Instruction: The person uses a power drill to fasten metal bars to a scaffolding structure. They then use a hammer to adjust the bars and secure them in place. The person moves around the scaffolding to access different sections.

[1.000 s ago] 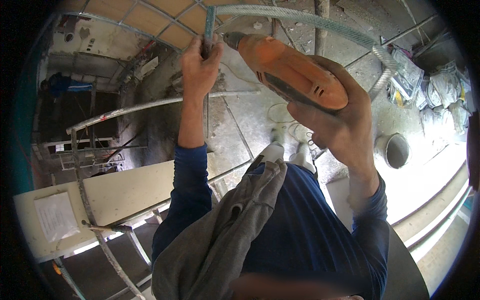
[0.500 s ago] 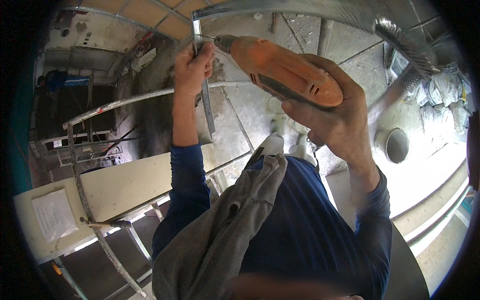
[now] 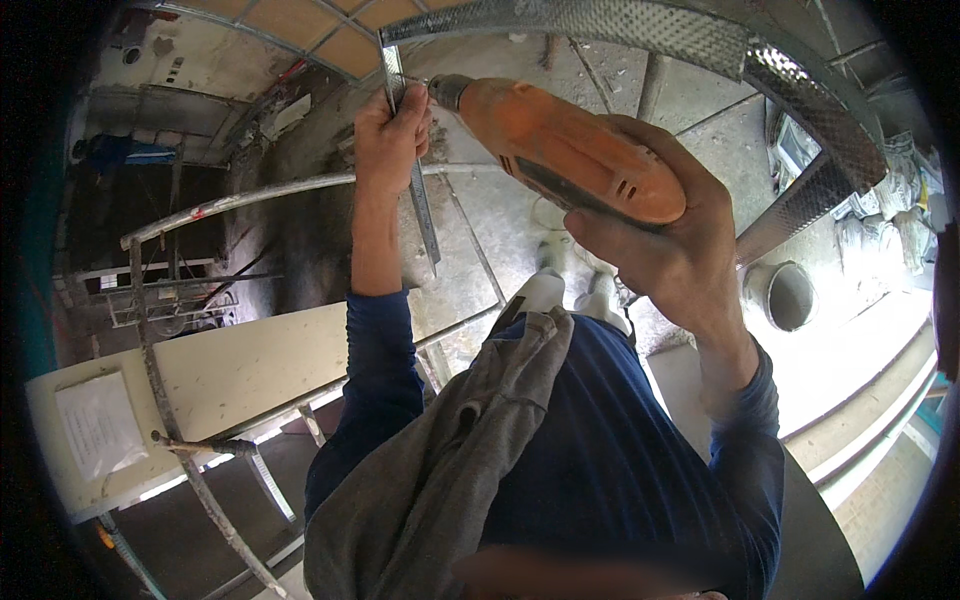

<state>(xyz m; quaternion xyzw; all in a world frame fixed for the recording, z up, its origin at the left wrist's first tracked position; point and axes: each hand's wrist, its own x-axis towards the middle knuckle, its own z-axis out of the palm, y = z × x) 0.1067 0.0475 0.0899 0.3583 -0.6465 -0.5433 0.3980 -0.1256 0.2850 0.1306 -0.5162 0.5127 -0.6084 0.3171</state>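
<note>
My left hand (image 3: 388, 138) is closed around a narrow metal strip (image 3: 424, 215), whose lower end sticks out below the fist. In my right hand (image 3: 685, 235) is an orange electric drill (image 3: 560, 140), held by its body. The drill's chuck (image 3: 450, 92) points left at the fingertips of my left hand; whether a bit touches the strip cannot be made out. From the strip's top, a long galvanized metal profile (image 3: 600, 28) with a dimpled surface arches across the far side. At the right it bends back toward me (image 3: 790, 205).
Metal scaffold rails (image 3: 240, 200) cross on the left beside a pale board (image 3: 250, 350) with a paper sheet (image 3: 100, 425). A round pipe or bucket (image 3: 790, 296) stands on the floor at right, near plastic bags (image 3: 890, 215). A ceiling grid (image 3: 300, 25) shows at upper left.
The long metal profile, smeared by motion before, now looks sharp and sits slightly differently. The strip's lower end has swung a little right. Both hands keep their holds.
</note>
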